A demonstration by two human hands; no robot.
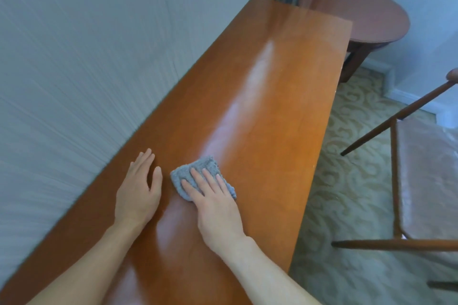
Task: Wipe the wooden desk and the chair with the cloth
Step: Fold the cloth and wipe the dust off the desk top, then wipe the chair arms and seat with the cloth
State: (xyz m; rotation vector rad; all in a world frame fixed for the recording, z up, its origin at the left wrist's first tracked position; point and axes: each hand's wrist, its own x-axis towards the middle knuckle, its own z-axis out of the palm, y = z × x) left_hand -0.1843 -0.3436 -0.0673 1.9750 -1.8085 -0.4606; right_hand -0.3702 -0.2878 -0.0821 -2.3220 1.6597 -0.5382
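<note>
The long glossy orange-brown wooden worktop (260, 111) runs from 7 o'clock up to 1 o'clock along the wall. The wooden chair with a pale padded seat (426, 176) stands at 3 o'clock on the carpet, well apart from the worktop. The left hand (138, 193) lies flat and empty on the wood. The right hand (213, 205), fingers spread, presses flat on the small folded grey terry cloth (198, 171) just beside it at centre. The cloth looks light, soft and likely to bunch, so a flat palm over its middle should steer it best.
</note>
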